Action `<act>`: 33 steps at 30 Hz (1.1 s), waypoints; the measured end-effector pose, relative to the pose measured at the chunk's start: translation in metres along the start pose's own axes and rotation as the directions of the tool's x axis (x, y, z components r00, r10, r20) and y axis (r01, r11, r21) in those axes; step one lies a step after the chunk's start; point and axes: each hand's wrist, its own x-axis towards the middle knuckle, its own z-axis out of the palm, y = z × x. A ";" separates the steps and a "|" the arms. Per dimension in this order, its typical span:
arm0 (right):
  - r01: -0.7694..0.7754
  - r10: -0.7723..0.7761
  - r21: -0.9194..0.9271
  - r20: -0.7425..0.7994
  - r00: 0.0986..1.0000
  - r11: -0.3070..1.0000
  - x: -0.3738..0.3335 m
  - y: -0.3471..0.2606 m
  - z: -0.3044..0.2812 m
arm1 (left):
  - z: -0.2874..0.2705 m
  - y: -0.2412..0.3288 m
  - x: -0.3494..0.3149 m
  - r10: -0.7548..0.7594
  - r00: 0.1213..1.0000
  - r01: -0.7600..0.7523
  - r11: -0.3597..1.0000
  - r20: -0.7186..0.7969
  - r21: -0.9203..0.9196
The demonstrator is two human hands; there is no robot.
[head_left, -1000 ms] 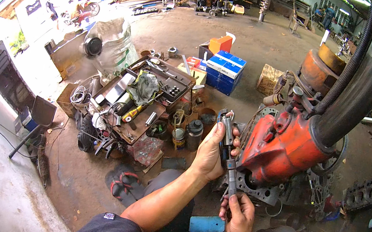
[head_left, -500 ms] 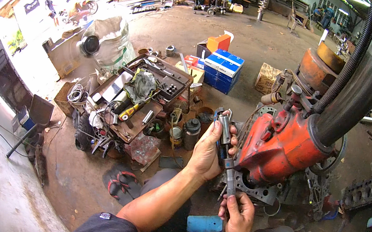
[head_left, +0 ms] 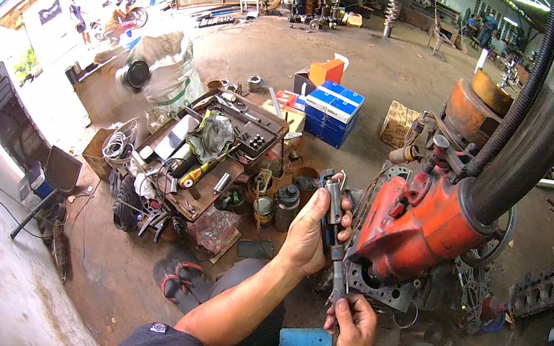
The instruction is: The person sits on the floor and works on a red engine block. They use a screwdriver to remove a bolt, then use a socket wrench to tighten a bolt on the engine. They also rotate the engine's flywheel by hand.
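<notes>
My left hand (head_left: pixel 305 242) is closed around the upper part of a long grey-and-black metal tool (head_left: pixel 337 267), whose exact kind I cannot make out. Its jointed-looking top sticks out above my thumb. Lower down, the fingers of my right hand (head_left: pixel 356 330) pinch the thin grey end of the same tool. It slants down to the right between my hands, in front of my knees. Just right of it stands a red machine head (head_left: pixel 414 229) above a grey metal block face with holes (head_left: pixel 394 296).
At left, a metal tray table (head_left: pixel 192 204) carries tools, a cloth and a yellow-and-black power tool. Cans stand beside it. Farther off are blue boxes (head_left: pixel 332 112) and a carton (head_left: pixel 397 124). Sandals (head_left: pixel 182 282) and a blue flat piece (head_left: pixel 305 340) lie near my legs.
The view has shifted slightly, so the surroundings sit a little lower in the picture. Both hands keep their hold on the tool with hardly any movement.
</notes>
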 end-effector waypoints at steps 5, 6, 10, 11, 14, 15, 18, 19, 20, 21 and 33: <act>-0.004 0.005 -0.023 0.012 1.000 1.000 -0.001 0.001 -0.002 | 0.000 -0.001 -0.002 -0.002 1.000 0.002 1.000 0.008 -0.019; 0.001 0.000 -0.029 0.015 1.000 1.000 -0.001 0.001 -0.002 | 0.001 -0.001 -0.002 -0.001 1.000 0.001 1.000 0.007 -0.015; 0.007 -0.006 -0.061 0.022 1.000 0.998 -0.001 0.001 -0.003 | 0.001 0.000 -0.002 0.008 1.000 -0.008 1.000 0.020 0.001; 0.006 -0.005 -0.066 0.023 1.000 0.998 -0.001 0.001 -0.003 | 0.001 0.000 -0.001 0.001 1.000 -0.001 1.000 0.013 0.003; 0.007 -0.005 -0.079 0.026 1.000 0.997 -0.001 0.001 -0.004 | 0.001 -0.001 -0.002 0.000 1.000 0.000 1.000 0.005 -0.011; 0.008 -0.006 -0.081 0.029 1.000 0.997 -0.001 0.001 -0.004 | 0.001 -0.001 -0.002 0.003 1.000 -0.003 1.000 0.006 -0.014; 0.001 0.002 -0.072 0.043 0.999 0.997 -0.002 0.001 -0.005 | 0.000 0.000 -0.003 0.014 1.000 -0.014 1.000 0.020 -0.020; 0.004 -0.001 -0.073 0.040 0.999 0.997 -0.002 0.001 -0.004 | 0.000 0.000 -0.003 0.025 0.999 -0.024 0.999 0.025 -0.026; 0.006 -0.003 -0.074 0.037 0.999 0.997 -0.002 0.000 -0.004 | -0.001 0.000 -0.002 0.015 1.000 -0.014 1.000 0.026 -0.019; 0.002 0.001 -0.074 0.037 0.999 0.997 -0.002 0.000 -0.004 | -0.001 0.000 -0.003 0.013 1.000 -0.013 1.000 0.023 -0.014; -0.003 0.007 -0.131 0.030 1.000 0.991 -0.004 -0.005 -0.002 | 0.002 0.002 -0.004 0.032 0.999 -0.032 0.999 -0.001 0.001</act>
